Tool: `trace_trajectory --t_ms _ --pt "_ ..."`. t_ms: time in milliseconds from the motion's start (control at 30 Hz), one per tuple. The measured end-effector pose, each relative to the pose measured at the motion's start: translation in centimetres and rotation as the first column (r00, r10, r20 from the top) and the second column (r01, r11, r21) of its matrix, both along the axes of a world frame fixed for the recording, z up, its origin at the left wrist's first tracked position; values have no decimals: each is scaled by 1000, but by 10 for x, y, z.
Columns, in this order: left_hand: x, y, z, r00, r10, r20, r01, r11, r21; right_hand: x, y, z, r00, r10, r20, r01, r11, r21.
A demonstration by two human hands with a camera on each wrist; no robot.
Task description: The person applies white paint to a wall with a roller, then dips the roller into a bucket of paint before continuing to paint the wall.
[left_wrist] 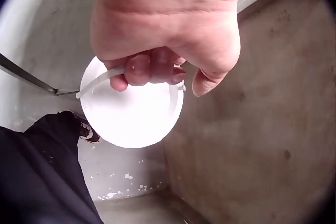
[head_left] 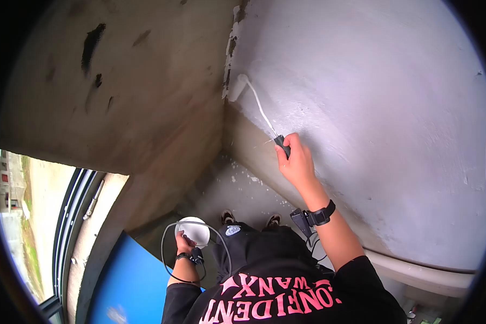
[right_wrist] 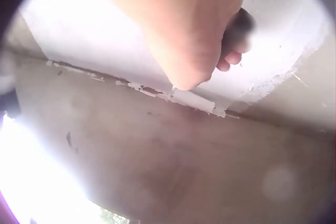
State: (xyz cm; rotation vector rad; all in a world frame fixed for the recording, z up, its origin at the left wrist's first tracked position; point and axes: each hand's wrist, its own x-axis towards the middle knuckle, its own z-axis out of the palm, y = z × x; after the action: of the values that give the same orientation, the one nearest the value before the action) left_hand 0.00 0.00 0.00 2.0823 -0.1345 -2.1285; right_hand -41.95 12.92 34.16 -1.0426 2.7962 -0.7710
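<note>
My right hand (head_left: pixel 298 160) grips the dark handle of a paint roller (head_left: pixel 260 106). The roller's white sleeve lies against the right wall (head_left: pixel 362 108), right beside the corner where it meets the bare wall. In the right wrist view that sleeve (right_wrist: pixel 193 99) shows past the hand (right_wrist: pixel 184 29), along the ragged white paint edge. My left hand (left_wrist: pixel 165 29) holds a white bucket (left_wrist: pixel 131 116) by its handle, fingers curled round it. The bucket hangs low beside my left leg in the head view. White paint covers the upper part of the right wall; a bare strip runs below it.
A bare brownish wall (head_left: pixel 162 81) with dark marks stands on the left, a window (head_left: pixel 43 221) below it. A blue panel (head_left: pixel 129 281) is at lower left. White spots dot the floor (head_left: pixel 237 189). A pale pipe (head_left: pixel 416 272) runs along the right wall.
</note>
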Motion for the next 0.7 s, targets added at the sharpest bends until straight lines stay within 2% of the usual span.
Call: trace_trajectory --t_ms 67,100,167,200,333,467,533,600,700 --pt "-5 1 11 999 8 31 -9 999 36 1 5 -12 999 30 36 -25 990 -138" --pt "-8 -30 7 999 7 36 -7 1000 -3 -1 -15 -30 999 29 40 -22 984 -177" --pt "-4 -41 5 997 -15 72 16 1000 -14 1 -28 -53 999 35 -14 -36 995 -96" --pt "-2 -48 10 997 -9 83 10 1000 -16 -1 -35 -75 993 68 -99 -81 988 -132" --pt "3 -44 9 997 -82 17 83 994 -67 -5 -51 -106 986 89 -141 -106 988 -114" --pt "0 -45 19 993 -95 76 100 993 -59 -8 -66 -120 1000 -14 6 14 1000 3" --pt "1 -47 18 989 -115 97 122 991 -63 -6 -71 -109 996 -56 71 52 997 56" --pt "5 -49 16 984 -135 115 143 988 -65 -4 -74 -90 964 -187 189 137 958 254" --pt "9 -48 15 993 -109 47 111 992 -55 -7 -61 -81 966 -199 166 153 955 255"
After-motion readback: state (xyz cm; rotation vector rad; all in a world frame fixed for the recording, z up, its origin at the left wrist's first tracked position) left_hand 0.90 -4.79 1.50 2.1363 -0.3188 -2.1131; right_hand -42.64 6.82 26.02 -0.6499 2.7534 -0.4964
